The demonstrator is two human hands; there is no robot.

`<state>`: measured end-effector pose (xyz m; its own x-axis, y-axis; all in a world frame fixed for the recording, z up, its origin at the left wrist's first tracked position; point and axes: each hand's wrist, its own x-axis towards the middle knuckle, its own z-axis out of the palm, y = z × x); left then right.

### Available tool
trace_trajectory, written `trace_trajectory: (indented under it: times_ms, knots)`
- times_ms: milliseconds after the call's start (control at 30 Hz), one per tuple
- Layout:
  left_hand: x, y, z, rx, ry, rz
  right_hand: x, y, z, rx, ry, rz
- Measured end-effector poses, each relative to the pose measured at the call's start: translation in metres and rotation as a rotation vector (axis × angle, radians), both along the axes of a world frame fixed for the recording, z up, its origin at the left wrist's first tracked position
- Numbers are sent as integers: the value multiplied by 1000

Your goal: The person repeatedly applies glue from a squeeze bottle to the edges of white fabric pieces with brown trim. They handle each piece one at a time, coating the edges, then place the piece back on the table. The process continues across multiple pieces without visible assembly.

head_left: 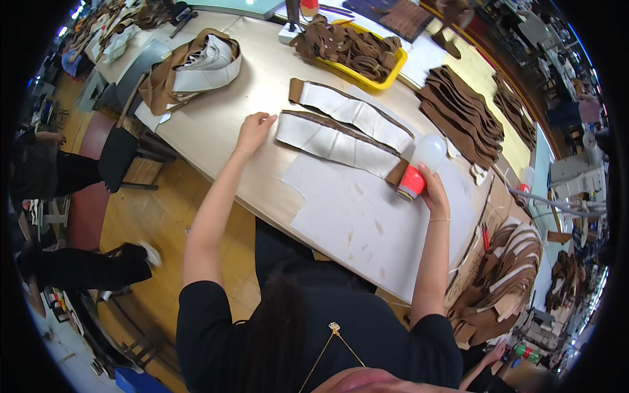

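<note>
Two long white-faced strips with brown edges lie side by side on the table, the far strip (354,112) and the near strip (331,142). My left hand (254,134) is just off the left end of the near strip, its fingertips pinched together; anything small between them is hidden. In my right hand (433,191) is a translucent bottle (429,150) with a red collar, tipped so its red end points down and left. That end is beside the brown right tip of the near strip. Fingers wrap the bottle from the right.
A grey sheet (341,209) covers part of the table (262,183). Behind stand a yellow tray (390,80) of brown pieces and a looped white-and-brown bundle (206,72). Stacked brown strips (458,114) lie right, with another pile (504,268) nearer. A chair (118,154) stands left.
</note>
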<state>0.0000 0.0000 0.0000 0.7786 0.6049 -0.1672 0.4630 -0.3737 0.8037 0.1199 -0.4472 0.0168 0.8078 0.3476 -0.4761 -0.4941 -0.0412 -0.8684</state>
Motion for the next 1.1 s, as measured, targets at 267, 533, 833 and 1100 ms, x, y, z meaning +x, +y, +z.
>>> trace_trajectory:
  times_ms: [267, 533, 833, 1100]
  knots:
    - [38, 77, 40, 883, -301, 123, -11, -5, 18, 299, -13, -173]
    - [89, 126, 61, 989, 461, -53, -26, -8, 29, 313, -4, -214]
    - [31, 224, 142, 466, -343, 409, -39, -25, 40, 337, -91, -276]
    - [-133, 99, 236, -939, -1386, -469, -55, -2, 38, 454, -46, -211]
